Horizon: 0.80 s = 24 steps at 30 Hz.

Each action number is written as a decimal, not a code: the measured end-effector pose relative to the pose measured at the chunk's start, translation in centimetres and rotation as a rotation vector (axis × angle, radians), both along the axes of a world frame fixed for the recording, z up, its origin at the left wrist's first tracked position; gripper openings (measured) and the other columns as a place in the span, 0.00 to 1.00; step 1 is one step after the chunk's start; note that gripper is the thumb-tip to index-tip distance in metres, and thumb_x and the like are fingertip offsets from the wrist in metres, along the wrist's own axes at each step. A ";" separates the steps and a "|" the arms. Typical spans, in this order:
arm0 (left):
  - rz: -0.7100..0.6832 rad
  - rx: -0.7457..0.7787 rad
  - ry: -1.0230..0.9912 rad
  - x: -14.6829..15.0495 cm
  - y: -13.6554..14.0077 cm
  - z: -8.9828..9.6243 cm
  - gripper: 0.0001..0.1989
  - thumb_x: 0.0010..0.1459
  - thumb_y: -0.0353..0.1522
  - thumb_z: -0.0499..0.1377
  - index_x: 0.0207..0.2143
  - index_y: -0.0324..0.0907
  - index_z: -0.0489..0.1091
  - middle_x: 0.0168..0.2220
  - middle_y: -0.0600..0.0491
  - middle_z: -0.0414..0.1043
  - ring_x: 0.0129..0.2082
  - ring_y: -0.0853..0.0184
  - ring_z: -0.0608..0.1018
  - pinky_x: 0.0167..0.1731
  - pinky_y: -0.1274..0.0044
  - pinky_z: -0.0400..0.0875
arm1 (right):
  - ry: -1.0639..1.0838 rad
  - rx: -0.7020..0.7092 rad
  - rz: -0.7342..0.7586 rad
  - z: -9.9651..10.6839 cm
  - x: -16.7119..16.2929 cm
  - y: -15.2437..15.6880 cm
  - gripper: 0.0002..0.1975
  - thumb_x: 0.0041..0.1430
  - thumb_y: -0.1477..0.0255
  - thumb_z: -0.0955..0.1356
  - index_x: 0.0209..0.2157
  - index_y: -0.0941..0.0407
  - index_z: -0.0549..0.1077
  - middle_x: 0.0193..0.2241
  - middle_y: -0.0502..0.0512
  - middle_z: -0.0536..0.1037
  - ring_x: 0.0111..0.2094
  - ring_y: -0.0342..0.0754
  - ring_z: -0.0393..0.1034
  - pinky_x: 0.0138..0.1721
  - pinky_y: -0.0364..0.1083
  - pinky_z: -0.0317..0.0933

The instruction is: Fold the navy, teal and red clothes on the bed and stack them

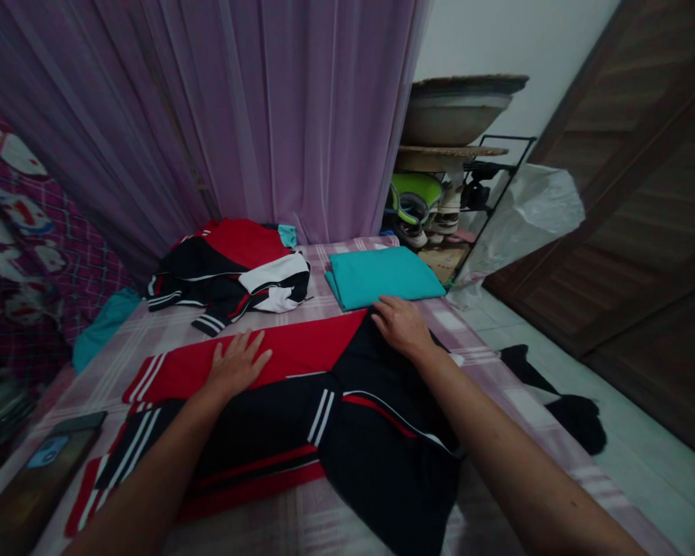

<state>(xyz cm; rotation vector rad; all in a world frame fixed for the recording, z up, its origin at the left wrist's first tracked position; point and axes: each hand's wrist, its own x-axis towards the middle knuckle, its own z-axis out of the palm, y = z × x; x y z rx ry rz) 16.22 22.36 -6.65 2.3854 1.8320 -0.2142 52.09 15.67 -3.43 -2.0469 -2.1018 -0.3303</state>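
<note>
Near jacket (pixel 278 401): lying between the checked sheet's (pixel 289 510) left and right edges, seemingly part-folded.
Left hand (pixel 240 364): resting flat, gripping nothing.
Right hand (pixel 402 324): bending over the jacket's far edge; I can't say whether it's pinching.
Turquoise cloth (pixel 388 274): lying neatly folded, far right corner.
Rumpled jacket (pixel 243 243): lying unfolded, far edge.

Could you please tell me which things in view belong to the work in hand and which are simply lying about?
In use:
Red-and-black garment, laid out under the left hand and right hand
Probably also the crumpled garment and folded teal cloth beyond it

Just lying about:
Basin
Plastic bag
Black cloth on the floor
</note>
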 end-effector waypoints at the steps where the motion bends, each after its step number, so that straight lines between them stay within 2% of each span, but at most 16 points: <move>1: -0.010 -0.024 0.000 -0.2 0.4 0.1 0.34 0.65 0.49 0.38 0.69 0.48 0.49 0.71 0.45 0.45 0.70 0.52 0.51 0.63 0.50 0.46 | -0.022 -0.026 0.045 -0.7 -0.3 0.3 0.23 0.68 0.62 0.59 0.59 0.55 0.70 0.61 0.61 0.68 0.61 0.57 0.61 0.61 0.56 0.52; 3: -0.027 -0.056 0.000 -0.5 1.1 0.2 0.34 0.65 0.49 0.37 0.69 0.48 0.48 0.71 0.45 0.43 0.70 0.52 0.51 0.63 0.50 0.45 | -0.066 -0.079 0.054 -2.4 -0.7 0.5 0.26 0.68 0.59 0.59 0.62 0.54 0.66 0.63 0.63 0.65 0.63 0.58 0.57 0.63 0.60 0.47; 6: -0.023 -0.057 0.001 -0.7 1.7 0.1 0.35 0.65 0.50 0.37 0.69 0.47 0.47 0.72 0.45 0.41 0.71 0.54 0.48 0.64 0.52 0.42 | -0.090 -0.117 -0.024 -4.8 -0.8 0.5 0.28 0.68 0.56 0.57 0.63 0.53 0.64 0.64 0.64 0.63 0.64 0.59 0.56 0.63 0.61 0.46; 10: -0.013 -0.028 -0.011 -0.2 1.7 0.1 0.34 0.65 0.49 0.38 0.70 0.47 0.47 0.72 0.46 0.39 0.71 0.55 0.45 0.66 0.55 0.39 | -0.069 -0.136 -0.105 -5.8 -0.7 0.8 0.29 0.69 0.55 0.56 0.64 0.54 0.62 0.65 0.64 0.62 0.65 0.59 0.55 0.62 0.60 0.47; 13: -0.018 -0.014 -0.053 -0.4 1.5 0.6 0.33 0.66 0.47 0.38 0.70 0.45 0.47 0.72 0.46 0.42 0.71 0.58 0.47 0.66 0.58 0.42 | -0.041 -0.174 -0.135 -5.6 -0.7 1.1 0.29 0.69 0.57 0.56 0.64 0.56 0.62 0.64 0.64 0.63 0.64 0.58 0.56 0.62 0.59 0.48; 15: -0.030 0.028 -0.079 -1.7 1.2 1.2 0.33 0.66 0.45 0.37 0.70 0.43 0.47 0.72 0.46 0.43 0.71 0.59 0.48 0.66 0.60 0.45 | -0.034 -0.166 -0.126 -5.2 -0.8 0.9 0.28 0.69 0.58 0.57 0.63 0.57 0.64 0.64 0.64 0.63 0.64 0.58 0.56 0.62 0.60 0.48; 18: -0.048 0.107 -0.039 -5.4 0.8 2.3 0.31 0.66 0.44 0.39 0.67 0.43 0.53 0.71 0.46 0.47 0.70 0.57 0.51 0.65 0.59 0.46 | -0.020 -0.088 -0.031 -4.0 -1.4 0.0 0.25 0.68 0.61 0.59 0.61 0.57 0.67 0.63 0.65 0.65 0.63 0.59 0.57 0.61 0.61 0.48; 21: -0.006 0.133 0.066 -10.1 0.9 2.7 0.29 0.65 0.42 0.42 0.64 0.44 0.61 0.68 0.44 0.55 0.68 0.54 0.57 0.64 0.57 0.50 | 0.041 -0.085 0.110 -2.2 -2.9 -0.6 0.22 0.66 0.62 0.62 0.57 0.55 0.71 0.58 0.63 0.71 0.58 0.57 0.64 0.58 0.56 0.56; 24: 0.009 0.104 0.075 -13.5 1.5 2.3 0.31 0.64 0.43 0.43 0.64 0.38 0.61 0.65 0.42 0.61 0.64 0.57 0.64 0.61 0.65 0.57 | 0.089 -0.159 0.183 -0.7 -5.0 0.0 0.22 0.65 0.59 0.63 0.56 0.54 0.72 0.56 0.61 0.73 0.55 0.56 0.68 0.53 0.52 0.61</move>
